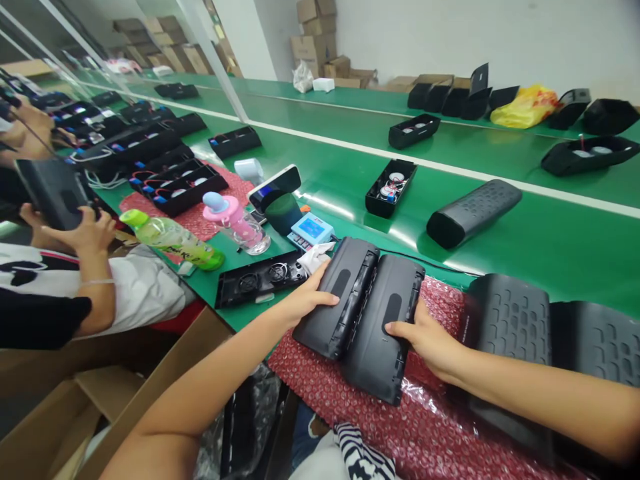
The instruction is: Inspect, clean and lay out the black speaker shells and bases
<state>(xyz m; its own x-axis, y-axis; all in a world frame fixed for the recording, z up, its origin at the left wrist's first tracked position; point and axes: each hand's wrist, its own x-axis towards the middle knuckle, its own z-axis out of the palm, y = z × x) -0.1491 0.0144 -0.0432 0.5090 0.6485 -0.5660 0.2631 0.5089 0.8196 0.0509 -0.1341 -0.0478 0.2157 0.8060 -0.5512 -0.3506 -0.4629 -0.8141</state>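
In the head view, my left hand (314,295) grips a black plastic speaker shell (325,330), its thumb on the front near an oval patch. My right hand (427,337) grips a second, similar speaker shell (376,350), thumb beside its oval patch. Both shells are tilted side by side above red bubble wrap (345,403), their clipped edges showing. Fingers beneath the shells are hidden. To the right of them stand textured black speaker housings (510,327), partly behind my right forearm. A black panel with two round grilles (263,277) lies left of my left hand.
A small blue-screened device (313,229), a pink-topped bottle (240,223) and a green bottle (173,239) stand nearby. Open speaker boxes (391,187) and a closed speaker (475,212) sit on the green bench. At left a co-worker's hands (90,233) hold a black shell; a cardboard box (165,373) stands below.
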